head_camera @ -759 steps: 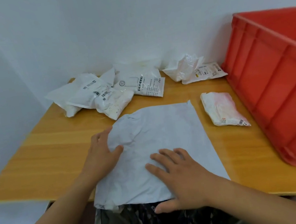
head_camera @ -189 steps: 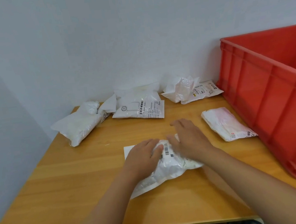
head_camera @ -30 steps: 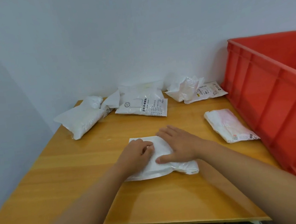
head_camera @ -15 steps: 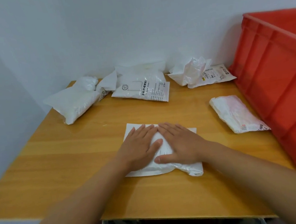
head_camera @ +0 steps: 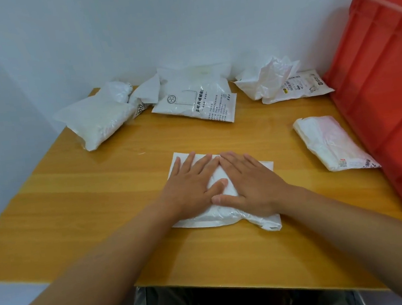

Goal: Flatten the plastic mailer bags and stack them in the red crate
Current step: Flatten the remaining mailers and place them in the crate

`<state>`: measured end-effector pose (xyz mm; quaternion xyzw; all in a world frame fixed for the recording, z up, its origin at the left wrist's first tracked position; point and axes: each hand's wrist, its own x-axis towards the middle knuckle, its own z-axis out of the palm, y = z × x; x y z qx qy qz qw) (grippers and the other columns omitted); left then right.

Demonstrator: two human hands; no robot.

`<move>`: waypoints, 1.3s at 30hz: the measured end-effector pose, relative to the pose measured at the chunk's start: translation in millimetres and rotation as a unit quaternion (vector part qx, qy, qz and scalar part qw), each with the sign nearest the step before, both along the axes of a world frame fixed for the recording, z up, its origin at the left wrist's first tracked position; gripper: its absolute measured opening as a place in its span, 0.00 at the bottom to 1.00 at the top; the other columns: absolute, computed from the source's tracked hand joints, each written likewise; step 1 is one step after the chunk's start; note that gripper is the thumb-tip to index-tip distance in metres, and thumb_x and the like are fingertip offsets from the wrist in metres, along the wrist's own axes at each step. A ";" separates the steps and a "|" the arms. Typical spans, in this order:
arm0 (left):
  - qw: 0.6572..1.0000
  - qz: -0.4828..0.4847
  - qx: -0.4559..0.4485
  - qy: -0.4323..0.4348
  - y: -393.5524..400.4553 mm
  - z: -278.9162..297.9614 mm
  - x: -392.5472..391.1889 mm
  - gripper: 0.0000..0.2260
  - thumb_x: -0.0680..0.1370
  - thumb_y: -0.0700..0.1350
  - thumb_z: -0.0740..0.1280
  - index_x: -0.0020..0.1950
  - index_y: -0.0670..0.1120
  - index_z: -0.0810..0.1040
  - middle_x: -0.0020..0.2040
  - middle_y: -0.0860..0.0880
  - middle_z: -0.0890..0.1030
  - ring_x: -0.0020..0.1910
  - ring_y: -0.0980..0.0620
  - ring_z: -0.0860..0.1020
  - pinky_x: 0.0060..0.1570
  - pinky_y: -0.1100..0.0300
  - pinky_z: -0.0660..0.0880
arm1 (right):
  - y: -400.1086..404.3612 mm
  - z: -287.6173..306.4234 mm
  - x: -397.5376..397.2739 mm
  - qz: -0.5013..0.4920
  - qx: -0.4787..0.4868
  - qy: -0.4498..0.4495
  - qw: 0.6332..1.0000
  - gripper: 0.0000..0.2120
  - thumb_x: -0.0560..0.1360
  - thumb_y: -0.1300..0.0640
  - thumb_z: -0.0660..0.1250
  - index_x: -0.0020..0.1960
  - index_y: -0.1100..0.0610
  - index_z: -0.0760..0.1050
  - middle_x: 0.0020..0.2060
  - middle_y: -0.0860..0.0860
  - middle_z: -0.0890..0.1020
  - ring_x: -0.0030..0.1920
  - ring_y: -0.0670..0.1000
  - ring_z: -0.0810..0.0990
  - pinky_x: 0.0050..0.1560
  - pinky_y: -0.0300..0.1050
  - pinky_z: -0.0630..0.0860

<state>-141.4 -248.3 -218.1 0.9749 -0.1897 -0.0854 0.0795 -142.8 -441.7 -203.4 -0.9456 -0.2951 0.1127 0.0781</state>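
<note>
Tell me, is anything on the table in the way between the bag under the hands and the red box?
Yes, partly. The pinkish bag lies on the table between the pressed bag and the red crate. Lifting over it should clear it.

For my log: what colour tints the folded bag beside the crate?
Pale pink on white, folded bag, head view.

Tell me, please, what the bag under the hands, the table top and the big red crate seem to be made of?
Bag under the hands: thin white plastic film, glossy; it creases and catches light.
Table top: wood or wood-look laminate, smooth and slightly shiny; grain lines show, but which one is unclear.
Red crate: rigid moulded plastic, matte, with ribbed walls.
</note>
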 end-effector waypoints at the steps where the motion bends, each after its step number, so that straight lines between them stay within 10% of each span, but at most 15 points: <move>1: 1.000 0.000 0.000 -0.001 0.2 -0.6 0.2 0.29 0.81 0.64 0.44 0.81 0.56 0.44 0.81 0.55 0.44 0.79 0.50 0.36 0.77 0.45 0.36 | 0.0 -0.6 0.0 -0.001 0.002 0.000 1.000 0.51 0.70 0.23 0.38 0.81 0.56 0.38 0.81 0.50 0.40 0.78 0.45 0.35 0.77 0.46 0.33; 14: 1.000 -0.005 0.001 -0.027 -0.9 -1.5 -4.7 0.38 0.74 0.69 0.33 0.81 0.55 0.48 0.81 0.55 0.48 0.80 0.53 0.40 0.77 0.48 0.38 | 3.7 4.4 -12.3 0.008 -0.006 -0.053 0.999 0.47 0.74 0.27 0.38 0.81 0.59 0.45 0.81 0.53 0.48 0.80 0.49 0.42 0.77 0.45 0.34; 27: 0.996 -0.081 -0.041 0.016 17.5 11.5 -7.2 0.48 0.69 0.77 0.40 0.81 0.50 0.49 0.81 0.55 0.51 0.80 0.55 0.46 0.77 0.55 0.42 | -5.6 34.0 -5.0 0.033 -0.020 0.055 0.998 0.56 0.69 0.25 0.65 0.81 0.55 0.44 0.81 0.49 0.49 0.80 0.48 0.49 0.77 0.44 0.50; 39: 0.993 -0.103 0.026 -0.057 19.9 1.7 -4.5 0.49 0.69 0.77 0.37 0.81 0.46 0.46 0.82 0.50 0.49 0.80 0.54 0.46 0.75 0.57 0.39 | -7.2 4.4 0.8 0.058 0.002 0.009 0.998 0.57 0.66 0.20 0.45 0.81 0.57 0.39 0.81 0.51 0.43 0.80 0.47 0.40 0.78 0.44 0.39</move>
